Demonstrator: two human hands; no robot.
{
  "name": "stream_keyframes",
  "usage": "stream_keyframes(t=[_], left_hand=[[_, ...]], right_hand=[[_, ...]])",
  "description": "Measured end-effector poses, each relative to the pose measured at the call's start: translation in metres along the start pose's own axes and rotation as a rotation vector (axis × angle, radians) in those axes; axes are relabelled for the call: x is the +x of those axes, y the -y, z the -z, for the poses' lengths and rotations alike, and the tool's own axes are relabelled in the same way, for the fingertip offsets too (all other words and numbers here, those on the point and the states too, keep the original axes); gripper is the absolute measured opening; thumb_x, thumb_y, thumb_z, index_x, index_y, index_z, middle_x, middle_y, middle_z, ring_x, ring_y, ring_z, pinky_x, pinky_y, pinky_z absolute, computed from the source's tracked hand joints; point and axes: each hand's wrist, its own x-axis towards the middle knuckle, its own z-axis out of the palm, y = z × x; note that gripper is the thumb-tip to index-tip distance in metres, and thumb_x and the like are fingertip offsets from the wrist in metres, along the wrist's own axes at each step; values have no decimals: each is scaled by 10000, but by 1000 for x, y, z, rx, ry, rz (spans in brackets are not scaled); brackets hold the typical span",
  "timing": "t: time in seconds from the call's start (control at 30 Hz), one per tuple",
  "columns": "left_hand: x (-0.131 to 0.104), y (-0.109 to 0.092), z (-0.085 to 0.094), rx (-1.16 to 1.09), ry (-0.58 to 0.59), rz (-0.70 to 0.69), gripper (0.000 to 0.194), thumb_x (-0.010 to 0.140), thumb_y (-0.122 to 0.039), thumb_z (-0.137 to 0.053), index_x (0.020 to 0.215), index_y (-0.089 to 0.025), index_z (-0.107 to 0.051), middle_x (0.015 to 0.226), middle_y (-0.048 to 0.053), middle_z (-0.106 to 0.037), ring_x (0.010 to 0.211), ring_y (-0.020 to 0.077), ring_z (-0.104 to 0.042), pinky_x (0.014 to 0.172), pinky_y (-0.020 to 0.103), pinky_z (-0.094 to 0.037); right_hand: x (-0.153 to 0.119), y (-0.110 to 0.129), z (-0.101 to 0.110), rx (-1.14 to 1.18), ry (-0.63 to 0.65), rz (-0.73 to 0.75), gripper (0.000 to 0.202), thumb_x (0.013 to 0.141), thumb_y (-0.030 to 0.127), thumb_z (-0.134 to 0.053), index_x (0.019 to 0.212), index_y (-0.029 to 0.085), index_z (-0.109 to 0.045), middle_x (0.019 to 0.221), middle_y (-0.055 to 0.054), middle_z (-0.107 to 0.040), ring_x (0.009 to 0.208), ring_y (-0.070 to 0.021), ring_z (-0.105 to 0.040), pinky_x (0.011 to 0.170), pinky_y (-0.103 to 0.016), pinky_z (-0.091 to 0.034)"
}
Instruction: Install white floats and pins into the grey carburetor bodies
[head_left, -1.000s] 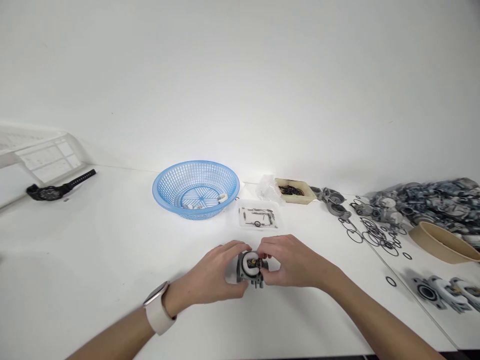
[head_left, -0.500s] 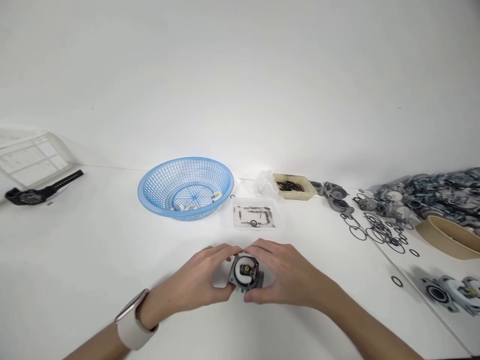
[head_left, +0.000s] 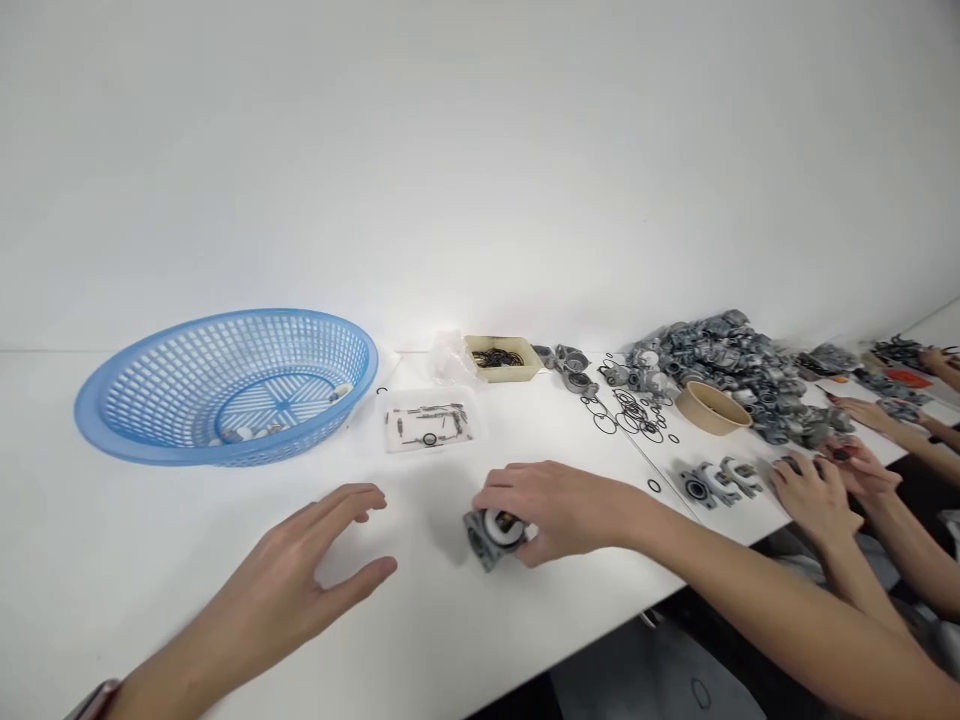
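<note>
My right hand (head_left: pixel 551 510) is closed around a grey metal carburetor body (head_left: pixel 484 545) with a white float in its round opening. The hand covers its right side, and the part looks tilted just over the white table. To the left, my left hand (head_left: pixel 319 560) holds nothing, thumb and fingers apart, a short way from the carburetor. Beyond the hands lies a clear tray (head_left: pixel 391 442) with small metal pins, springs and a black ring. A blue basket (head_left: pixel 112 425) holding a few small white pieces stands at the back left.
Behind the tray are a plastic bag (head_left: pixel 454 358) and a cream box (head_left: pixel 526 372) of black rings. Rightward lie loose O-rings (head_left: pixel 634 412), a heap of metal bodies (head_left: pixel 712 350), a tan bowl (head_left: pixel 709 412) and more carburetors (head_left: pixel 709 485). Co-workers' hands (head_left: pixel 817 500) work at the right.
The view has swung to the right, bringing other people's hands into sight. My left hand has let go of the carburetor and moved away leftward; my right hand keeps hold of it, now turned.
</note>
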Motion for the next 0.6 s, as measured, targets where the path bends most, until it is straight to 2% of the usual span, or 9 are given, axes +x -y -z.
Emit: stream_keyframes(t=[0.1,0.17,0.33,0.47,0.6], left_hand=[[-1,3,-4,42,-16,-34,471,967,-650,-597,1287,-305,-623,1339,44,-704,1104,270,-753,817,307,-651],[-1,7,-9,75,-34,-70,475,974,-669,-577,1263,-296,-629,1357,53,-694,1107,283,-753,851,343,-646],[-3,14,-21,148,-105,-143,506,981,-698,-537,1275,-297,-630,1316,53,-720,1045,296,-775,853,388,-638],[0,15,-26,180,-150,-170,529,980,-725,-507,1262,-298,-642,1262,36,-746,960,281,-798,779,364,-641],[1,15,-28,184,-139,-161,504,999,-718,-471,1200,-299,-667,1246,41,-743,921,262,-803,728,333,-630]], right_hand=[[-50,-26,-6,108,41,-147,644,806,137,-716,1422,288,-602,1331,-71,-675,1184,-289,-648,891,-333,-496],[-84,-45,-13,113,31,-279,613,825,160,-677,1418,298,-606,1400,-69,-656,1240,-306,-639,907,-342,-512],[-154,-87,-38,37,23,-516,642,873,253,-590,1512,215,-537,1530,-144,-586,1321,-403,-607,996,-469,-528],[-190,-108,-51,-10,8,-618,664,840,232,-566,1504,221,-546,1584,-131,-540,1384,-396,-576,1047,-474,-528],[-209,-121,-55,-32,-23,-677,682,836,220,-546,1517,251,-529,1561,-113,-571,1340,-378,-622,1013,-451,-555]])
